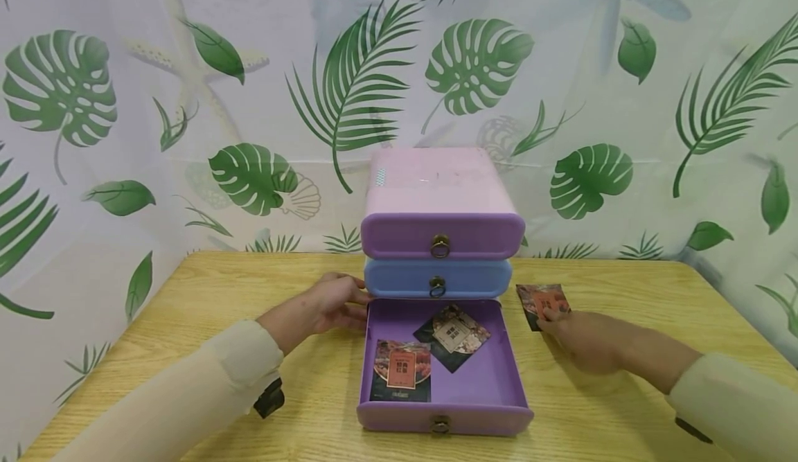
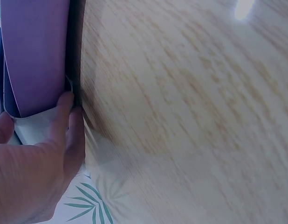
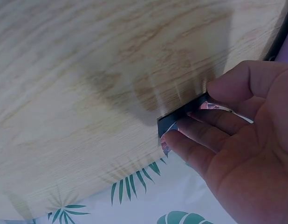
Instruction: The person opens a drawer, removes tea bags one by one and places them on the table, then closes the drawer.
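Note:
A small drawer cabinet [image 1: 436,178] stands on the table, its purple bottom drawer [image 1: 476,386] pulled out. Inside that drawer lie two flat printed packets: a red one [image 1: 401,372] at the front left and a floral one [image 1: 460,336] turned at an angle behind it. To the right of the cabinet, my right hand [image 1: 586,341] pinches a third packet [image 1: 530,299], red and dark, between thumb and fingers, close over the table. My left hand [image 1: 333,303] rests against the cabinet's left side, its fingertips beside the pulled-out drawer in the left wrist view.
Above the open drawer, the blue drawer [image 1: 399,278] and the purple top drawer [image 1: 399,237] are closed, each with a ring pull. A wood-grain table [image 1: 262,406] carries the cabinet. Behind it hangs a leaf-patterned cloth [image 1: 268,88].

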`<state>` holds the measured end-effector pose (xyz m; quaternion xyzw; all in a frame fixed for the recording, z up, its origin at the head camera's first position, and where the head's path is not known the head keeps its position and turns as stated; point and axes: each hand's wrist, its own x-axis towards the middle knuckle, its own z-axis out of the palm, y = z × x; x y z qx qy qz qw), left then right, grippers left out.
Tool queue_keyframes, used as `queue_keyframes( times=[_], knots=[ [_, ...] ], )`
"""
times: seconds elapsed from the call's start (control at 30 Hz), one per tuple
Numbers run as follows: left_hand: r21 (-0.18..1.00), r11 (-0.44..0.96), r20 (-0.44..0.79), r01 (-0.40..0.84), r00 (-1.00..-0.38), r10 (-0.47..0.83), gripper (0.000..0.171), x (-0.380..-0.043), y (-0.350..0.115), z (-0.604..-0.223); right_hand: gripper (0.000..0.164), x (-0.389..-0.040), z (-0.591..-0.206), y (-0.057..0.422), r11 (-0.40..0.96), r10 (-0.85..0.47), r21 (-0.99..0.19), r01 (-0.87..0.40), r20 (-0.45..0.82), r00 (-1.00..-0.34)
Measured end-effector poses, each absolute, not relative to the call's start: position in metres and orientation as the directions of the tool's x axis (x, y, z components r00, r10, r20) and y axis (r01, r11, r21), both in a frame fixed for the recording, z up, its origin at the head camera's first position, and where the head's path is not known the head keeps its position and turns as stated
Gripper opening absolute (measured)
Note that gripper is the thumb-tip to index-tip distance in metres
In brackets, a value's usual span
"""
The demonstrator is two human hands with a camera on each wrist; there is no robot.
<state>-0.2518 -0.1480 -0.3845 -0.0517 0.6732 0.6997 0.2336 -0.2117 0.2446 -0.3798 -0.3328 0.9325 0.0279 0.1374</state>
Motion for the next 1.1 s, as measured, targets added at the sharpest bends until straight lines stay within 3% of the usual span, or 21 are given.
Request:
queue_keyframes(
  times=[0.47, 0.77, 1.1],
  knots=[
    [0.916, -0.016, -0.386, -0.400, -0.892, 0.236, 0.053, -0.253, -0.147, -0.386, 0.039, -0.225, -0.381, 0.243, 0.768, -0.624, -0.022, -0.640, -0.246, -0.742],
    [0.924, 0.013, -0.371, -0.382, -0.888, 0.270, 0.036, -0.254, -0.147, -0.386, 0.045, -0.234, -0.381, 0.248, 0.801, -0.588, -0.065, -0.595, -0.268, -0.763],
    [0.923, -0.022, -0.363, -0.384, -0.889, 0.279, 0.036, -0.252, -0.147, -0.386, 0.043, -0.247, -0.384, 0.247, 0.786, -0.606, -0.015, -0.618, -0.215, -0.766]
  ],
)
